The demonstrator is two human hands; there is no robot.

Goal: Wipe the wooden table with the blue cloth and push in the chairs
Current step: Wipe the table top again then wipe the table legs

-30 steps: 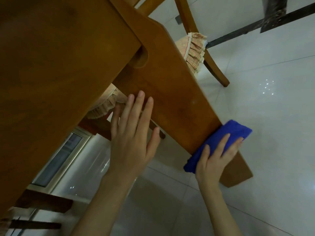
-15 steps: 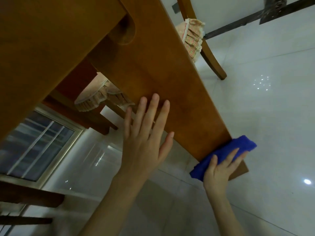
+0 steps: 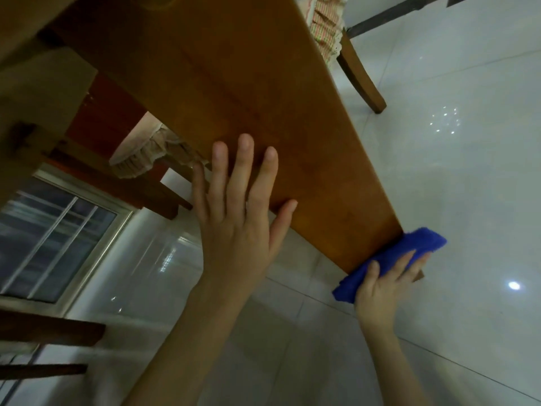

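A broad brown wooden panel of the table [image 3: 248, 92] slants from the upper left down to the lower right. My right hand [image 3: 383, 285] presses the folded blue cloth [image 3: 409, 253] flat against the panel's lowest end, close to the floor. My left hand [image 3: 237, 224] lies flat on the panel's lower edge, fingers spread, holding nothing. A chair with a frilled striped seat cushion [image 3: 325, 22] stands past the panel at the top right, its dark wooden leg [image 3: 360, 80] on the tiles.
Another frilled cushion [image 3: 140, 153] shows under the table at centre left, among dark wooden rails [image 3: 137, 191]. Glossy white floor tiles [image 3: 453, 171] fill the right side. A window frame [image 3: 73, 230] sits at the left, with more wooden rails [image 3: 49, 329] below it.
My right hand has slid the blue cloth down the panel to its bottom end. My left hand has shifted down along the panel's edge, and the view has moved closer.
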